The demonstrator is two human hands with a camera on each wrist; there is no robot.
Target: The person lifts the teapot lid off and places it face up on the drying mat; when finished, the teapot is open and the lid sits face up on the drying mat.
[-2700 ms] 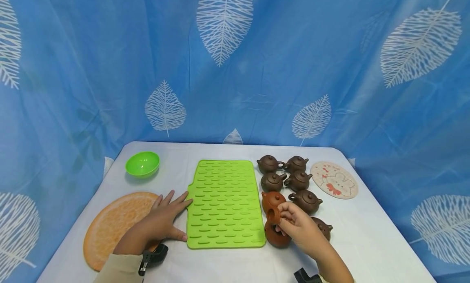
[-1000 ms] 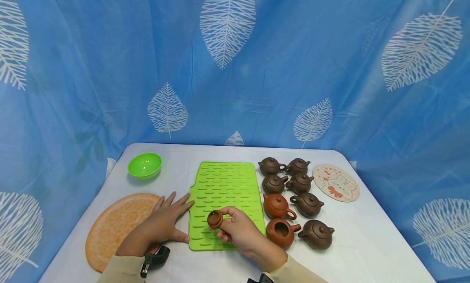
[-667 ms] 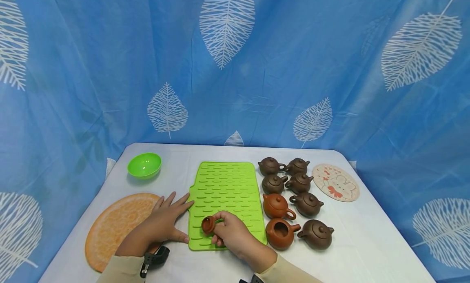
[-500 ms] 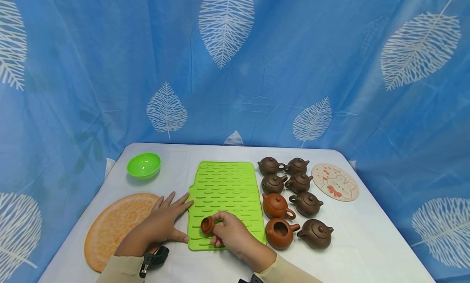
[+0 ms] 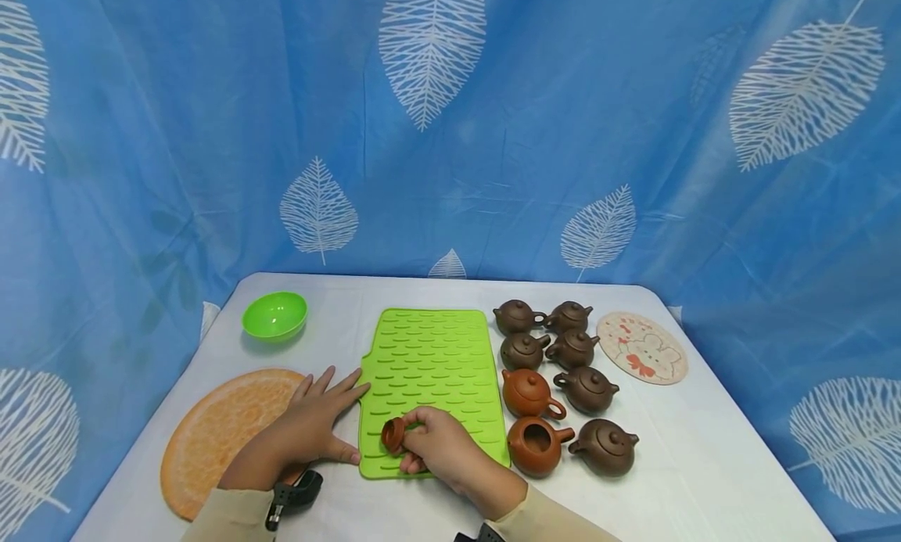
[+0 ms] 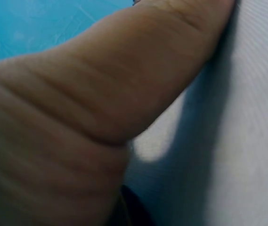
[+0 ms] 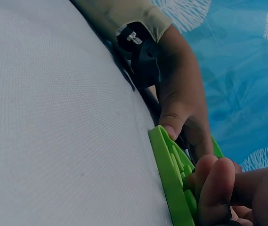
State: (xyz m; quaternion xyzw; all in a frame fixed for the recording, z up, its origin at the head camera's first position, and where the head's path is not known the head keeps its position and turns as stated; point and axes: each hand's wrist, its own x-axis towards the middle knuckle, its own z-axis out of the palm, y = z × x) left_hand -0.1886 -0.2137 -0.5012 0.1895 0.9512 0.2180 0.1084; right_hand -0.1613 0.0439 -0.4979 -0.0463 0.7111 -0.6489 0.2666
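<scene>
My right hand [image 5: 439, 446] pinches a small reddish-brown teapot lid [image 5: 391, 436], tipped on edge with its hollow side facing left. It is low over the near left part of the green ridged mat [image 5: 436, 354]; in the right wrist view its curled fingers [image 7: 218, 186] are right at the mat's edge. With fingers spread, my left hand [image 5: 310, 423] rests on the table, fingertips and thumb at the mat's left edge. A reddish-brown teapot [image 5: 538, 457] with an uncovered round opening stands right of the mat. Behind it is another reddish-brown teapot [image 5: 526, 392], its lid on.
Several dark brown lidded teapots [image 5: 607, 448] stand in two columns right of the mat. A round rabbit-print mat [image 5: 644, 350] lies beyond them. On the left are a green bowl [image 5: 274, 317] and a round orange-patterned mat [image 5: 218, 436], partly under my left forearm.
My right hand has lifted the lid off the near reddish-brown teapot, carried it left over the green mat and lowered it, tilting it further. My left hand has stayed put.
</scene>
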